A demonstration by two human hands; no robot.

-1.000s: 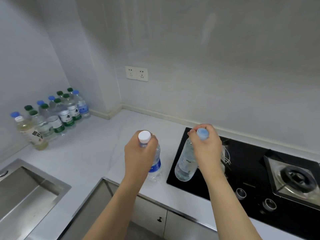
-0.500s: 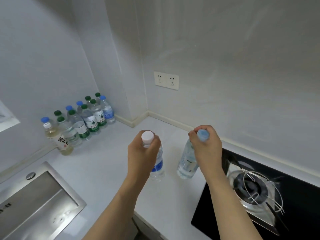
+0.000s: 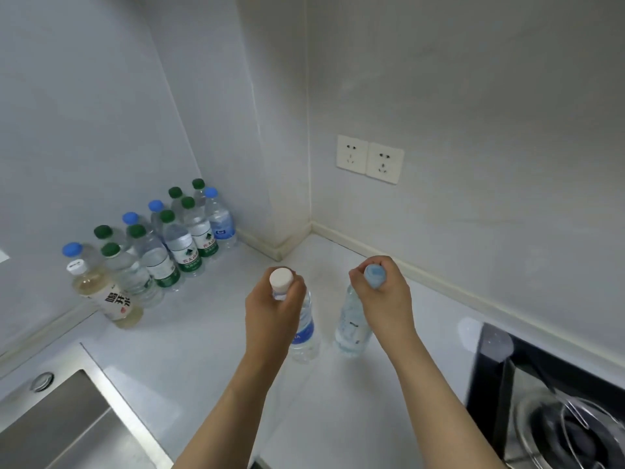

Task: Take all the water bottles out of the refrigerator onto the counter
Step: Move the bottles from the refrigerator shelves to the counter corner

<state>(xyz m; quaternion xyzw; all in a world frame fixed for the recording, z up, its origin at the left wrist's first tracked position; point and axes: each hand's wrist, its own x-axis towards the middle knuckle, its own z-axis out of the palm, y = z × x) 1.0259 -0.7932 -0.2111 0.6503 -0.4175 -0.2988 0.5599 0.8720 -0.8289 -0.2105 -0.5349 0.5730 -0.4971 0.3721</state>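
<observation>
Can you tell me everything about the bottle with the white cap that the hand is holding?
The white-capped bottle is clear plastic with water inside, a round white cap on top and a blue label low on its body. It is full-looking and closed. The left hand grips it round the neck, just under the cap, so the upper part is hidden. It hangs nearly upright over the pale counter; whether its base touches the counter cannot be told. It stands apart from the other held bottle.

Stove burner (image 3: 571,431) blurred and cut off at right, sink (image 3: 64,424) cropped at bottom-left
</observation>
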